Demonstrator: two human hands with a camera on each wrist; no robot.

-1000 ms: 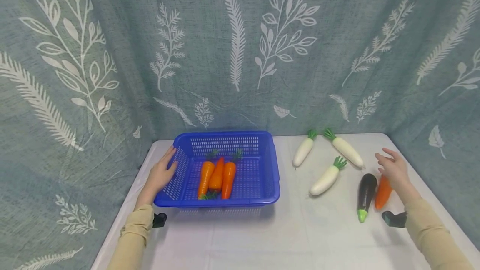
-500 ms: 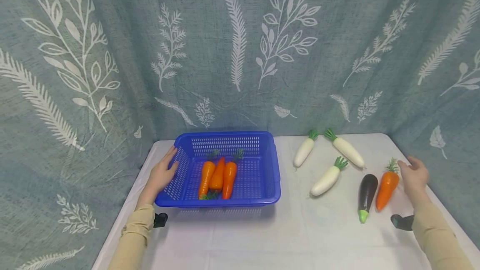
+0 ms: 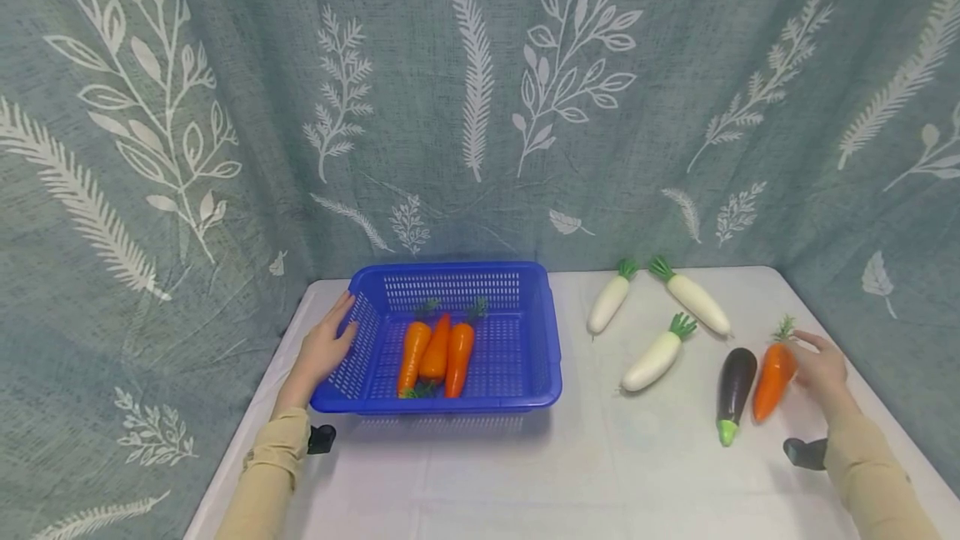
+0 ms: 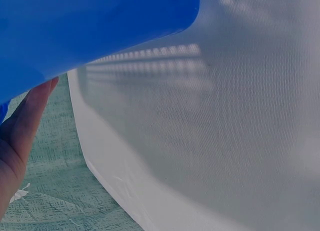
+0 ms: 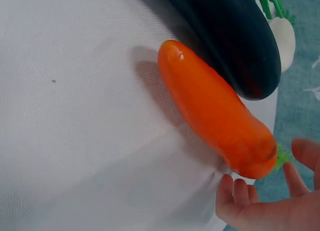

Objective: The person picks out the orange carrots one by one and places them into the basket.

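Note:
On the left side of the blue basket (image 3: 435, 404) rests my left hand (image 3: 322, 352), fingers straight along the rim. The left wrist view shows that hand's fingers (image 4: 32, 118) against the basket's outer side (image 4: 100, 26). My right hand (image 3: 821, 369) is at the right edge of a carrot (image 3: 771, 386) lying on the table. In the right wrist view its loosely bent fingertips (image 5: 226, 183) are beside the carrot's thick leafy end (image 5: 252, 151), thumb and fingers spread apart. An eggplant (image 3: 737, 386) lies just left of the carrot, green end toward me.
Inside the basket lie three carrots (image 3: 433, 352). Three white radishes with green tops lie between basket and eggplant: one at the back (image 3: 609, 304), one at back right (image 3: 697, 304), one nearer (image 3: 652, 362). A leaf-patterned curtain (image 3: 480, 107) stands behind the table.
My right hand has gone from above the carrot's leafy end to its right side, then slightly down and in toward its edge. The left hand, basket and vegetables stay put.

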